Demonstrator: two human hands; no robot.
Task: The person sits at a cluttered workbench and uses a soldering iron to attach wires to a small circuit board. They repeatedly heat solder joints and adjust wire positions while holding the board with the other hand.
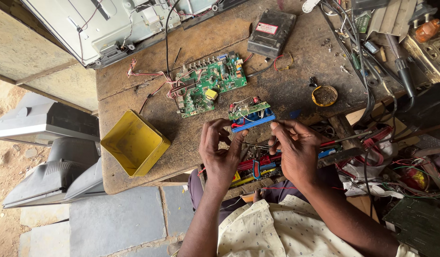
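Both forearms rise from the bottom centre of the frame and meet near the middle. The left hand (221, 150) sits left of centre, back toward the camera, fingers curled inward, thumb and fingertips drawn close together. The right hand (295, 148) sits just right of it, fingers bent, thumb and forefinger pinched. The two hands are near but apart.

both hands, left hand (221, 151) and right hand (296, 150), pinch a small blue-edged circuit module (251, 114) above the wooden workbench (191, 135); a green circuit board (208, 84) and yellow tray (134, 143) lie nearby.
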